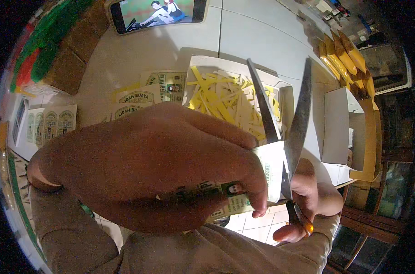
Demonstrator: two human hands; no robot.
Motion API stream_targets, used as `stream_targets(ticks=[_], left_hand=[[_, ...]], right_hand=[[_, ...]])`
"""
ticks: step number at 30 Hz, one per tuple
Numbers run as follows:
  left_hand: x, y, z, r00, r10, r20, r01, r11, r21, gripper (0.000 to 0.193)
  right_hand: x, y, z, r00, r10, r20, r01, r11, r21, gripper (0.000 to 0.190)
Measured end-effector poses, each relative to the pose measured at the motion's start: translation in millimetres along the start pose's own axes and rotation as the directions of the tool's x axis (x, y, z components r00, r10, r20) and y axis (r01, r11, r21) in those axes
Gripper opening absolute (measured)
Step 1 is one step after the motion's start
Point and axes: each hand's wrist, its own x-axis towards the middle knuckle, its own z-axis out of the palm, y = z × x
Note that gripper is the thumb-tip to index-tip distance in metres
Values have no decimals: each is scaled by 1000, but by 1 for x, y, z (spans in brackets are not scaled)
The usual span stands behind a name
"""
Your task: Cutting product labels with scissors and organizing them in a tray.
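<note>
My left hand [159, 154] spans the lower middle of the view and grips a printed paper label [274, 171] between thumb and fingers. The label bears green writing and a small portrait, and it curves along its right end. My right hand [305, 191] holds scissors [301, 120] with an orange handle, its fingers through the loops. Their blades are spread wide and point away from me, with the label's edge between them near the pivot. Beyond my left hand lie several similar labels [135, 97], partly covered. A shallow white box [202, 61] holds yellow and white paper strips.
A phone [159, 15] with a lit screen lies at the far side of the white tiled surface [255, 30]. Cardboard boxes [70, 61] stand at left, above a label sheet [51, 121]. At right are yellow packets [342, 54] and an open white carton [337, 126].
</note>
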Motion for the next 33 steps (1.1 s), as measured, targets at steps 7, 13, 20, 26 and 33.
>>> stream_targets(ticks=[7,13,20,26,33], left_hand=[[-1,0,0,1000,14,-13,-14,1000,12,21],[-1,-3,1,998,61,-32,-60,998,18,23],[0,2,-5,999,33,21,-34,999,40,25],[-1,-1,-1,1000,0,31,-1,999,33,26],[-2,3,-5,998,-21,64,21,1000,12,27]], right_hand=[[-2,3,1,1000,-6,-7,6,1000,2,38],[-2,3,1,1000,16,-2,-16,1000,-24,41],[0,-1,0,999,-19,-33,18,999,-37,43],[4,-6,0,997,-31,-76,26,998,-60,42],[0,0,-2,999,-17,36,19,998,-54,44]])
